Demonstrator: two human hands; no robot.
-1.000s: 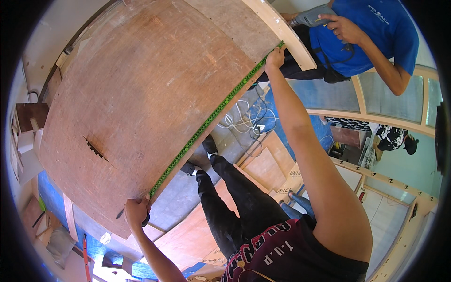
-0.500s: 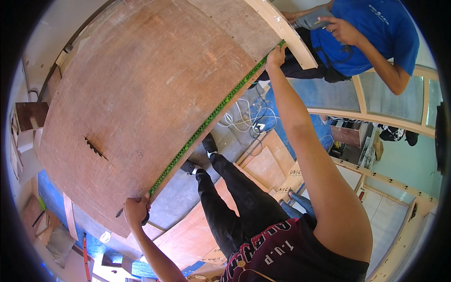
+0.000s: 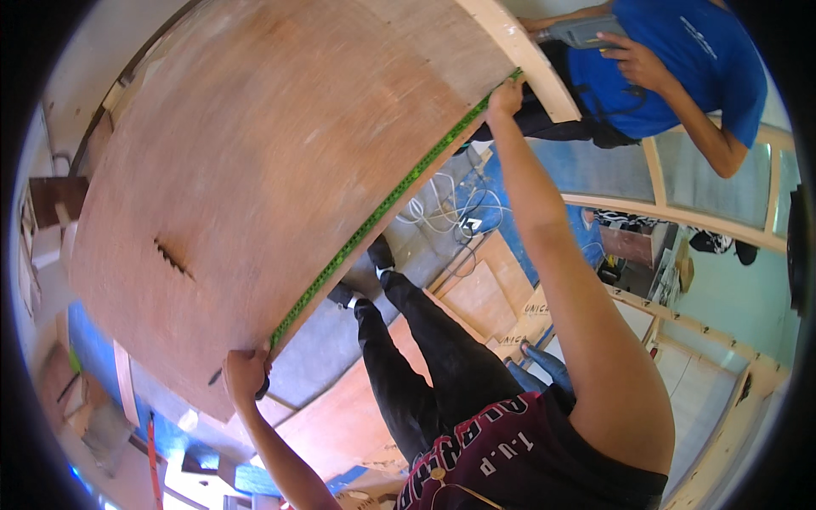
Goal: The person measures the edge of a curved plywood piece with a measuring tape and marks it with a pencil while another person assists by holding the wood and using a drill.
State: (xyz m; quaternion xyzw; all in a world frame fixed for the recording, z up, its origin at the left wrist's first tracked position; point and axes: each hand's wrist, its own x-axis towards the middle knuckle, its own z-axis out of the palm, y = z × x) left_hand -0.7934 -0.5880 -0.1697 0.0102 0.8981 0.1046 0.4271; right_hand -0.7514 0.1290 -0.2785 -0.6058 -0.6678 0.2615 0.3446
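Note:
A green tape measure (image 3: 374,219) lies stretched along the near right edge of a large plywood sheet (image 3: 229,161). My left hand (image 3: 244,374) is closed at the sheet's near corner, around the dark tape case, which shows only in part below the fingers. A thin dark pointed thing sticks out to the left of that hand; its kind is hard to make out. At the far end of the tape, my right hand (image 3: 506,98) pinches the strip against the edge, close to a pale wooden batten (image 3: 531,64).
A toothed saw blade (image 3: 172,258) pokes up through the sheet at left. Beyond the batten, a person in a blue shirt (image 3: 680,64) holds a grey power tool (image 3: 582,32). Loose white cables (image 3: 438,204) lie on the floor. Plywood boards (image 3: 484,293) rest beside my legs.
Both hands keep their grip, and the tape stays along the sheet's edge. The view has shifted slightly. The other person and the power tool appear a little farther right.

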